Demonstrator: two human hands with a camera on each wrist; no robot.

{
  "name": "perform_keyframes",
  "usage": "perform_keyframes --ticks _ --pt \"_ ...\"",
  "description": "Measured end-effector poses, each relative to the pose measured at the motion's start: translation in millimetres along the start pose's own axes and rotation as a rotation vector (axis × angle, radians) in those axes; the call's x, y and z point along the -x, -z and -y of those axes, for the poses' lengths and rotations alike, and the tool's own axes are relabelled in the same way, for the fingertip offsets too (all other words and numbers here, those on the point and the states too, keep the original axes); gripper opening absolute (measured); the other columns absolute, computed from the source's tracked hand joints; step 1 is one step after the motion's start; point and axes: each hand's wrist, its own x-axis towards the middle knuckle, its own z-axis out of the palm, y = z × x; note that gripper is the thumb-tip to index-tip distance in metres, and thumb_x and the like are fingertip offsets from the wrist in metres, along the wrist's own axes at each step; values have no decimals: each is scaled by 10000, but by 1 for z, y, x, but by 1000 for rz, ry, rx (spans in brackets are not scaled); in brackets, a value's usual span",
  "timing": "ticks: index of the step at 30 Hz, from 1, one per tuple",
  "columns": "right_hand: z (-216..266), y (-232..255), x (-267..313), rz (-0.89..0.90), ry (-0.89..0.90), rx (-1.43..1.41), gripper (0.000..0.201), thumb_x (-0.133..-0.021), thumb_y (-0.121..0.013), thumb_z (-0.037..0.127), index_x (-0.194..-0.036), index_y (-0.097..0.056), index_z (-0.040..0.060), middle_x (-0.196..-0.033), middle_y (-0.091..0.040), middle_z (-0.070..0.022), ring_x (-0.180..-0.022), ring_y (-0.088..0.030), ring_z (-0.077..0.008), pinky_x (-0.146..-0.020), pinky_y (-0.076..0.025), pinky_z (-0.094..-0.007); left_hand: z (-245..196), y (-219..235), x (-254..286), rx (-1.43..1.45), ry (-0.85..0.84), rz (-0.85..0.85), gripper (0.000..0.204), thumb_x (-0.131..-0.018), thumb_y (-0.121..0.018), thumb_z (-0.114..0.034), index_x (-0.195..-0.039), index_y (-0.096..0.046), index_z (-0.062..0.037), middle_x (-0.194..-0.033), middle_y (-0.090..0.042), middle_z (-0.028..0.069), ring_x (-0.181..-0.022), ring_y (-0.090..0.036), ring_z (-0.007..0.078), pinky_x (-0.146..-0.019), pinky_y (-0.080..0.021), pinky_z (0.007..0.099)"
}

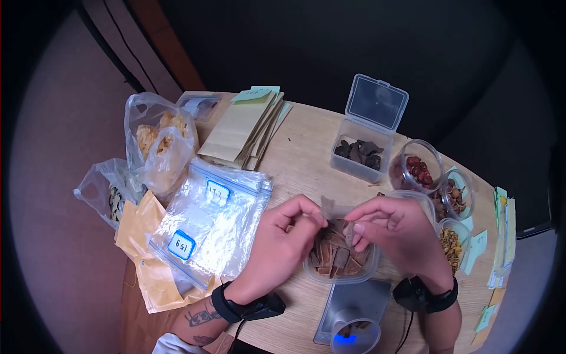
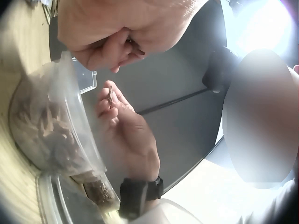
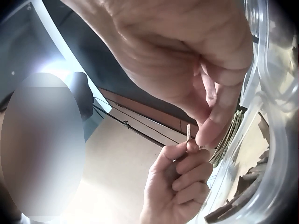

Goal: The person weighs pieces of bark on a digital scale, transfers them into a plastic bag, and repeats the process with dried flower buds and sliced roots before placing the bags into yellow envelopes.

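Both hands hover over a clear, rounded plastic tub (image 1: 342,274) heaped with flat, rough-edged brown bark chips (image 1: 333,256). The left hand (image 1: 283,239) pinches a thin brown chip (image 1: 327,206) between thumb and forefinger, its other fingers curled. The right hand (image 1: 392,227) pinches a second sliver (image 1: 349,233) the same way, just above the heap; the two sets of fingertips are close together, though whether they touch is hard to tell. The tub stands on a small brushed-metal scale (image 1: 354,307) at the near edge of the pale wood-grain tabletop (image 1: 300,159).

To the left lie crinkled zip bags (image 1: 206,224) with blue-framed labels, over yellow paper envelopes (image 1: 144,259). Beyond them are knotted thin plastic bags (image 1: 159,141) of pale, lumpy pieces and a fan of tan paper packets (image 1: 242,127) topped by green notes.

Further back, a square clear box (image 1: 359,156) with its hinged lid up holds dark, craggy chunks. At the right curve round jars — one of red berries (image 1: 417,168), one of brown nubs (image 1: 454,197), one of yellowish shreds (image 1: 451,245).
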Motion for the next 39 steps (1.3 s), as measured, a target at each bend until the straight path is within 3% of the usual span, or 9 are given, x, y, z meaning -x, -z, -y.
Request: perform_keyframes --ticks 5,8,11,14,17,20,26,29,39 --pt "6 1 3 -36 26 -78 143 -955 -596 5 -1072 -601 -76 -851 -666 -60 -759 -660 -103 -684 -545 -224 1 -2 3 1 70 102 101 -975 -553 -71 -928 -625 -18 -694 -561 -45 -560 -455 -5 -498 -334 181" --pt "7 1 4 -39 33 -97 97 -951 -602 8 -1011 -630 -63 -857 -667 -59 -769 -659 -90 -680 -544 -220 2 -5 2 -56 29 68 113 -990 -526 -87 -912 -577 -23 -587 -404 -54 -441 -316 21 -401 -226 213" --pt "2 0 5 -40 -2 111 56 -902 -629 -4 -938 -658 -36 -834 -672 -67 -695 -658 -119 -649 -539 -248 -1 -2 1 -10 46 13 120 -990 -529 -100 -908 -580 -29 -597 -400 -54 -442 -314 21 -400 -220 210" --pt "-4 -2 5 -14 269 623 84 -841 -647 1 -915 -686 -5 -894 -672 -85 -712 -654 -189 -676 -536 -303 1 3 -2 104 -22 -31 115 -985 -530 -116 -891 -551 -54 -605 -381 -49 -445 -283 25 -403 -201 207" --pt "-16 -9 2 93 532 730 154 -824 -656 66 -965 -701 21 -999 -655 -100 -907 -621 -269 -823 -506 -368 2 5 -4 225 -57 -75 130 -1000 -518 -123 -898 -556 -51 -580 -384 -57 -436 -286 21 -396 -207 210" --pt "-16 -17 7 312 578 874 212 -833 -697 134 -1029 -719 57 -1158 -627 -77 -1165 -530 -303 -985 -441 -415 3 6 -5 266 -68 -92 133 -1005 -514 -121 -904 -562 -50 -567 -392 -58 -428 -284 20 -391 -207 215" --pt "-19 -16 11 310 571 925 311 -857 -704 311 -1003 -688 37 -1159 -584 -66 -1129 -493 -271 -989 -405 -410 5 5 -5 208 -42 -66 109 -980 -519 -141 -895 -518 -73 -600 -357 -48 -453 -259 36 -405 -198 211" --pt "-11 -14 8 391 460 960 316 -844 -721 268 -1078 -692 58 -1149 -600 -67 -1120 -504 -286 -968 -438 -386 5 4 -6 200 -34 -69 113 -980 -521 -143 -893 -518 -70 -596 -360 -49 -453 -257 35 -406 -198 213" --pt "-18 -19 3 219 510 1012 336 -766 -676 34 -1100 -683 70 -1076 -585 -69 -1078 -529 -279 -879 -485 -336 3 3 -3 207 -45 -56 114 -979 -519 -136 -899 -521 -55 -604 -374 -41 -455 -259 36 -408 -196 216"
